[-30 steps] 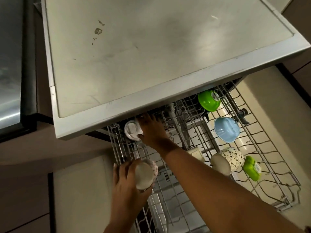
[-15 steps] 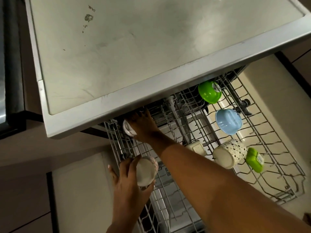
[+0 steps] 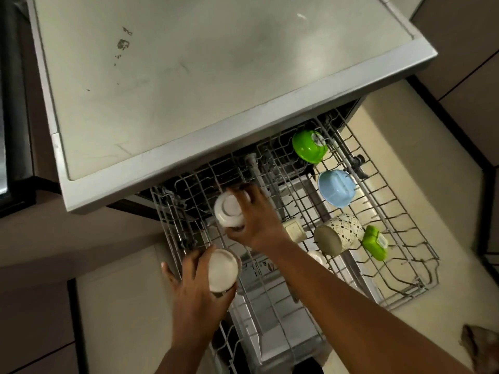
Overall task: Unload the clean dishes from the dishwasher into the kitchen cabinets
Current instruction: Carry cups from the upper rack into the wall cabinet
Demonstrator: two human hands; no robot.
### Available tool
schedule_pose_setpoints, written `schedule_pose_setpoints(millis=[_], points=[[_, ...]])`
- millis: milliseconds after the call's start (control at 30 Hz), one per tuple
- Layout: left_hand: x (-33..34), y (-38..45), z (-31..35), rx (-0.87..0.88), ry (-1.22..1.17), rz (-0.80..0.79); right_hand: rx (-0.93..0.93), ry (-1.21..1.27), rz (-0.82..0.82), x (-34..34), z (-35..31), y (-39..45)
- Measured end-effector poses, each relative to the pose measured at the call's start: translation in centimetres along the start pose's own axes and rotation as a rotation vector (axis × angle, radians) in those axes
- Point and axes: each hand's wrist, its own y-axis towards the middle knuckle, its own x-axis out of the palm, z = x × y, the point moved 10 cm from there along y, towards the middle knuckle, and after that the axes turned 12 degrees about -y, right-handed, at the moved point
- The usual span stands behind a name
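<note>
Over rack [image 3: 405,271]: two cups (one per hand).

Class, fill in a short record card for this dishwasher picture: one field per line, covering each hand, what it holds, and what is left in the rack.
Left hand: holds a pale cup, open end toward the camera
Right hand: grips a white cup, base toward the camera
Rack: wire, pulled out
Left in rack: green bowl; blue bowl; patterned mug on its side; small green container
Above rack: grey countertop
</note>
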Motion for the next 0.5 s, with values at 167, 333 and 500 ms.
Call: schedule_pose_setpoints(millis=[167, 333, 500], points=[[-0.4, -1.4, 3.9, 0.062, 0.028, 0.012, 0.117, 0.034, -0.021, -3.5, 3.6, -6.5], [-1.9, -4.3, 7.8, 0.080, 0.001, 0.027, 0.179, 0.030, 0.015, -8.2, 5.2, -13.1], [-4.4, -8.0, 10.8, 0.100, -0.047, 0.064, 0.201, 0.095, -0.008, -11.5, 5.0, -18.1]])
